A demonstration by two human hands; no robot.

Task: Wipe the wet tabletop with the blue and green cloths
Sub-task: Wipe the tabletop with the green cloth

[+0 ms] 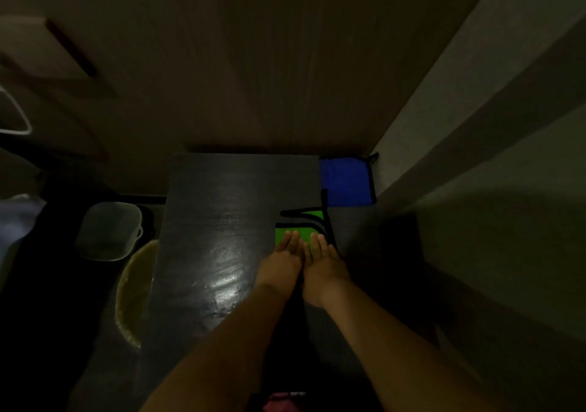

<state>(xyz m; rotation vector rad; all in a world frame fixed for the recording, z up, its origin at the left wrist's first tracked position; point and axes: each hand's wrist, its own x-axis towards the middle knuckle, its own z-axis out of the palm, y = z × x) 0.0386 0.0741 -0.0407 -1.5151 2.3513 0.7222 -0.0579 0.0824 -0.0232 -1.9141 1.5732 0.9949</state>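
The green cloth [296, 234] is being pressed flat under both hands, left hand [282, 254] and right hand [323, 261], fingers straight, while the blue cloth [345, 181] is lying in the tabletop [215, 221] corner.

Glossy wet tabletop [222, 237], cloths [345, 183]

Your tabletop [218, 221] is near-black, with pale glossy streaks across its middle and toward the near edge. Near the right edge, your green cloth [305, 233] is bright lime, with black binding that shows as curved black bands on its far side. The blue cloth [345, 181] in the far right corner is deep royal blue, also edged in black. Off the left edge you have a translucent grey tub [107, 231] and a dull yellow round rim [133, 288]. The panel [253, 62] beyond the far edge is brown with faint vertical grain.
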